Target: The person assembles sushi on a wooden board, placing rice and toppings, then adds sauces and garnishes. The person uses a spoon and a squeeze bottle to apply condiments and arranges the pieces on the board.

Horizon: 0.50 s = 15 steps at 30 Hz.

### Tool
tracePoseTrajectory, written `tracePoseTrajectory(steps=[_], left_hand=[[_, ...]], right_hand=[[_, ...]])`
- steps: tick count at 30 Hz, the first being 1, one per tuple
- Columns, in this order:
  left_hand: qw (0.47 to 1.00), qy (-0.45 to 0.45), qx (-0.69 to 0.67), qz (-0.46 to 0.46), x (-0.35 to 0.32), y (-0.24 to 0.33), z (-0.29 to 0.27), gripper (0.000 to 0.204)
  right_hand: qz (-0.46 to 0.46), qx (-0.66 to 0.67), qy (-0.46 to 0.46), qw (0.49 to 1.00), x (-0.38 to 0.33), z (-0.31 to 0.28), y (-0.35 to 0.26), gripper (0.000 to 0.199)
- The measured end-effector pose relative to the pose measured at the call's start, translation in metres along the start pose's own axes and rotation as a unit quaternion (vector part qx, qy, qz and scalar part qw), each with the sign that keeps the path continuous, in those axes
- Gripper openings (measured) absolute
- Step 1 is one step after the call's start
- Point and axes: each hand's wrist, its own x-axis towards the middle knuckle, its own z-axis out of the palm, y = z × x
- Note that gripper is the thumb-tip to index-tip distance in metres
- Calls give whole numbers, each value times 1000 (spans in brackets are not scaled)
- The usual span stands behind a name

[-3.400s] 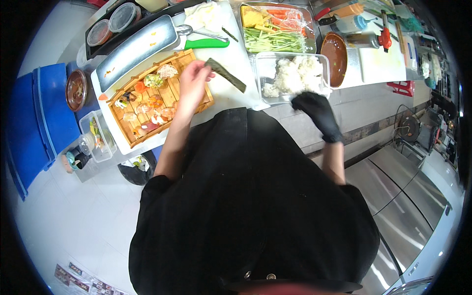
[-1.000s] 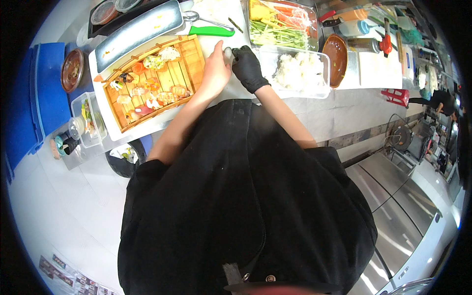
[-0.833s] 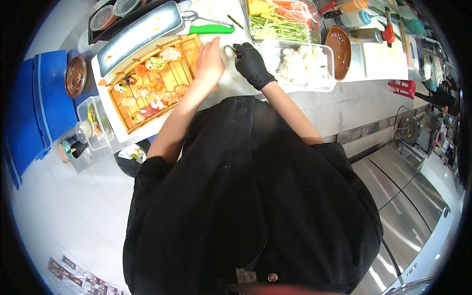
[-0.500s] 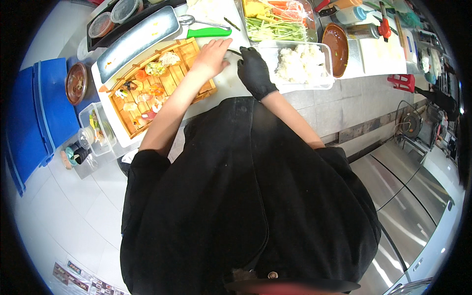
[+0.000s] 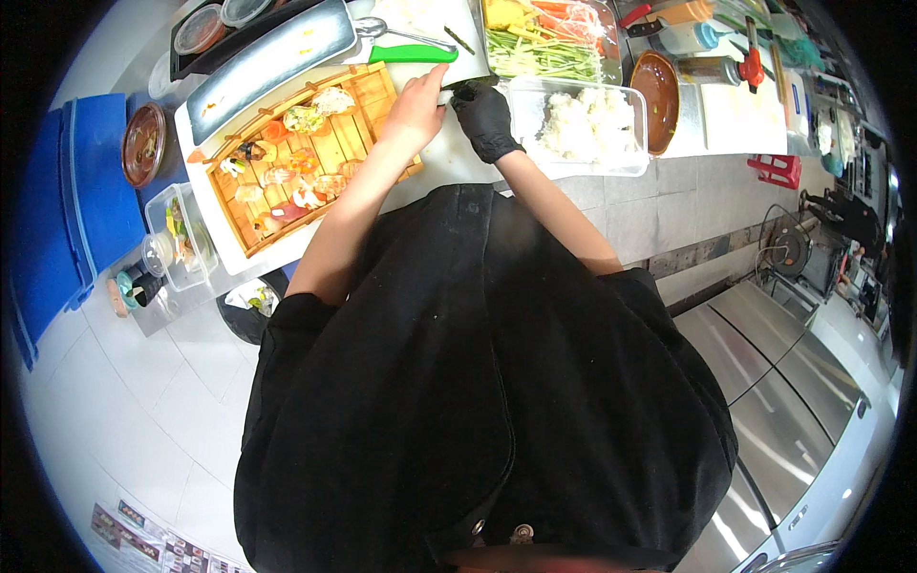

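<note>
Matt wooden tray (image 5: 334,143), clear glossy plastic tub (image 5: 573,162)

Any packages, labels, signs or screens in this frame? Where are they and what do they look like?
Printed sheets: on the floor, lower left; small rectangles with colourful pictures.
Squeeze bottle: counter top right; white with a blue cap, lying down.
Clear tub: left counter edge; rectangular, mixed colourful contents.
No screens or signs visible.

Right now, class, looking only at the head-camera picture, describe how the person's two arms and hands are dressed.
The left hand is bare, with no glove. The right hand wears a snug black glove that ends at the wrist. Both forearms are uncovered. The short black sleeves of a loose black top stop near the elbows. No watch, ring or marking shows.
</note>
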Motion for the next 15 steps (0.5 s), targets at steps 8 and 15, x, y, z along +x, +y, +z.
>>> tracePoseTrajectory(steps=[8,15], left_hand=[[982,57,-54,-171,-5,17,-1,64],[956,41,-75,-282,-21,27,-13,59]], right_hand=[[16,-11,19,1000,4,-21,-17,17],[29,-45,-23,998,23,-17,-14,16]])
